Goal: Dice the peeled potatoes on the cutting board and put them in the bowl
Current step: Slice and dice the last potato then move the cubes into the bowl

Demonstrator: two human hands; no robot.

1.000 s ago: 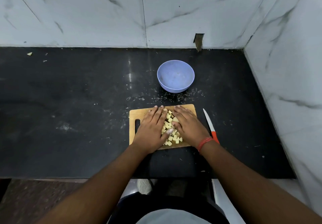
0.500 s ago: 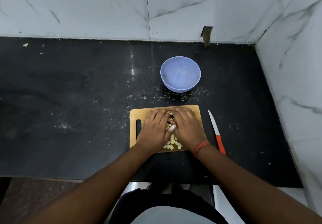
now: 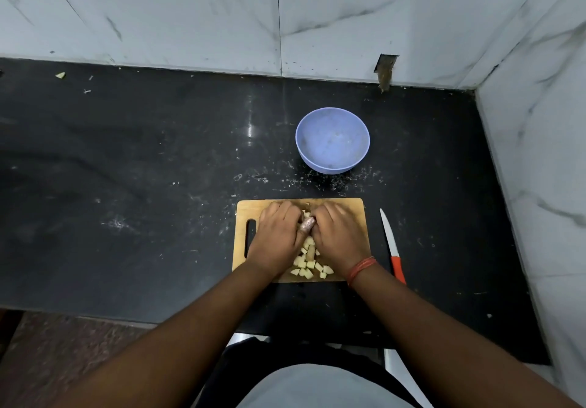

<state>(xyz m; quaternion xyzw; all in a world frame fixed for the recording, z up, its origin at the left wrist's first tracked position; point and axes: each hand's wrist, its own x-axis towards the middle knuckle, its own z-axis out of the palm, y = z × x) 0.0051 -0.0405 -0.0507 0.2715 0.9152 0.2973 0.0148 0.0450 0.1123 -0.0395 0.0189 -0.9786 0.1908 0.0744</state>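
Two hands cup the diced potato.
Left hand (image 3: 279,236) and right hand (image 3: 339,236) curl around potato cubes (image 3: 309,263); bowl (image 3: 332,140) sits straight beyond.

Black stone countertop (image 3: 142,217), glossy, dusted with pale specks and smears, meets marble-tiled walls at back and right. Directly on it: wooden cutting board (image 3: 352,209) near the front edge, lavender bowl (image 3: 332,140) behind the board, orange-handled knife (image 3: 392,247) just right of it. Small pale scrap (image 3: 60,75) at far back left.

Bowl (image 3: 332,141) behind board (image 3: 352,214), knife (image 3: 393,249) right.
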